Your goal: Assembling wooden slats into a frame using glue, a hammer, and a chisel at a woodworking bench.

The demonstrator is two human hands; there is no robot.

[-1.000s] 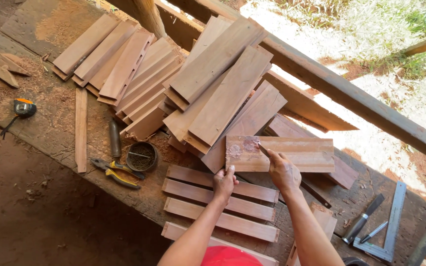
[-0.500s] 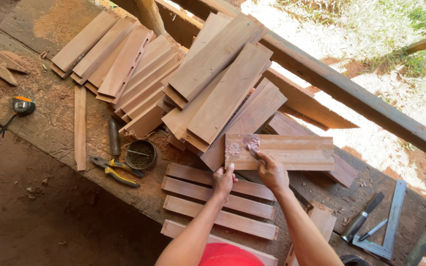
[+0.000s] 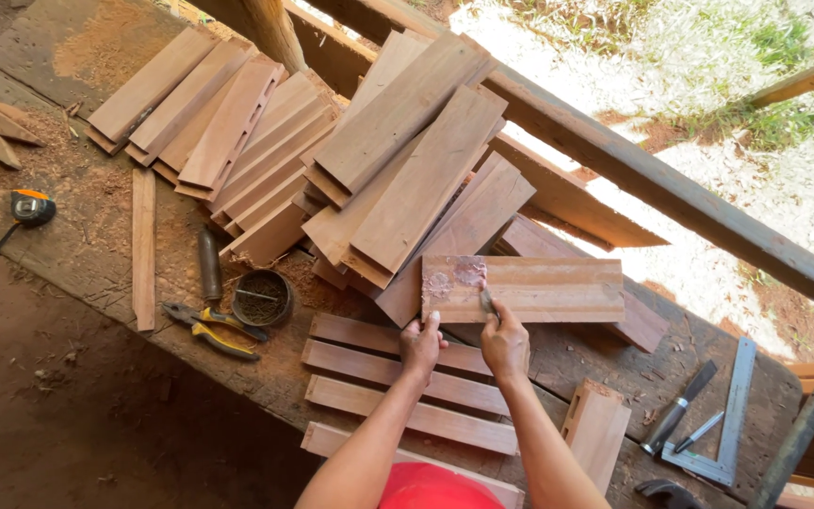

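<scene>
Nearest me: four grooved slats (image 3: 407,386) lie side by side on the counter (image 3: 87,245), just below my hands.

Left hand (image 3: 420,345): fingers curled over the near edge of the flat board (image 3: 523,289), gripping it at its left end. Right hand (image 3: 505,341): closed around a small tool, its grey tip (image 3: 486,300) touching the board face beside a pale pinkish patch (image 3: 454,278). Cannot tell what kind of tool it is; most of it is hidden in the fist.

The board lies flat, long axis left to right, resting partly on the counter and partly on the lower edge of the plank stack (image 3: 398,160).

Left of my hands: a round tin of small dark pieces (image 3: 261,298), yellow-handled pliers (image 3: 214,328), a single thin strip (image 3: 143,247). Far left, a tape measure (image 3: 30,207) on sawdust.

Right: a short slotted block (image 3: 595,429), a chisel (image 3: 678,408), a steel square (image 3: 729,415).

Far side: a heavy beam (image 3: 671,203), then sunlit ground.
</scene>
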